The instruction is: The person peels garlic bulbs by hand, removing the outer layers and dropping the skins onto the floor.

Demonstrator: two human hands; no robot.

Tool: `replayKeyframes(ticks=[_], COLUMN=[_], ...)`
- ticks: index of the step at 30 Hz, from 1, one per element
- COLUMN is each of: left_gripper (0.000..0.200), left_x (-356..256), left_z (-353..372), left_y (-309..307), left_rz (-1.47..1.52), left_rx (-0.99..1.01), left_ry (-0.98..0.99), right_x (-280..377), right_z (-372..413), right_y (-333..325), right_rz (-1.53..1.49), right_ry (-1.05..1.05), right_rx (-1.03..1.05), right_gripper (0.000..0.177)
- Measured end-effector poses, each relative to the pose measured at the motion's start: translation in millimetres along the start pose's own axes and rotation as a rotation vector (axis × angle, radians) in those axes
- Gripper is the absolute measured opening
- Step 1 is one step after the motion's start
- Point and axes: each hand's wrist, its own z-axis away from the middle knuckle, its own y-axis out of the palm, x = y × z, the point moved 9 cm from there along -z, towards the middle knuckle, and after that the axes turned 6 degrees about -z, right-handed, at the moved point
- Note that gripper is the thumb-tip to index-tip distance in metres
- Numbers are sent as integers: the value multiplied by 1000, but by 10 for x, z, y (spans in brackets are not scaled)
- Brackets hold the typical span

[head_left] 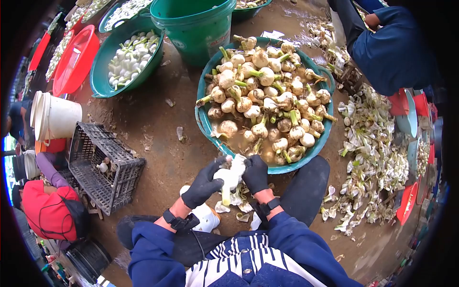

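In black gloves, both my hands are at a white garlic bulb (pixel 231 175) with its pale green stem pointing down toward me. My left hand (pixel 204 184) grips it from the left, fingers wrapped round it. My right hand (pixel 256 174) has its fingers closed at the bulb's right side, on its outer skin as far as I can see. Just beyond stands a green tub (pixel 202 125) heaped with unpeeled, soil-stained garlic bulbs (pixel 267 76) in murky water. Loose peels (pixel 237 197) lie below my hands, by a white container (pixel 204 216) partly hidden by my left arm.
A green basin (pixel 97 79) holds clean white bulbs, next to a tall green bucket (pixel 191 36). To the left are a black crate (pixel 106 165), white buckets (pixel 60 117) and a person in red (pixel 50 210). Peels (pixel 370 143) pile up at right, near another person's blue sleeve (pixel 394 52).
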Motion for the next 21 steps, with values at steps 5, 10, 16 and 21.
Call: replayKeyframes(ticks=[5,10,16,21], left_gripper=[50,37,39,41], left_x=[-140,717,187,-13], left_z=[19,-91,-56,-122], left_y=[-84,-636,-189,-317], left_rz=[235,265,344,498], left_rx=[81,-356,-139,-228], left_ry=[-99,-195,-177,-118], right_x=[-326,628,912,1906], right_z=[353,224,-129,-1013], right_y=[264,-12,-39,-517], right_rz=[443,-71,-380,-708], right_ry=[-49,-135,-58,-70], right_rx=[449,475,357,133], right_gripper=[17,66,26,24])
